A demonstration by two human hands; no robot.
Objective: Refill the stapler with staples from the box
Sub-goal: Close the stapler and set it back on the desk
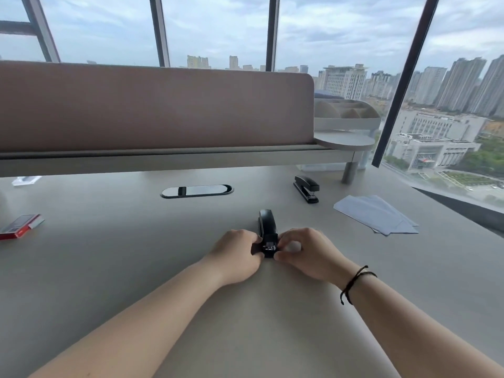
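Observation:
A black stapler (267, 226) lies on the grey desk, its length pointing away from me. My left hand (236, 256) grips its near end from the left. From the right, my right hand (304, 252) pinches the same end with its fingertips. A bit of metal shows at that near end between my fingers. A red staple box (17, 227) lies far to the left, partly slid open with a grey tray sticking out.
A second black stapler (306, 188) sits further back on the right. Loose white paper sheets (376, 214) lie right of it. A black oval cable port (197, 191) is set into the desk (122, 241) ahead. A brown partition (152, 107) closes the back; windows lie beyond.

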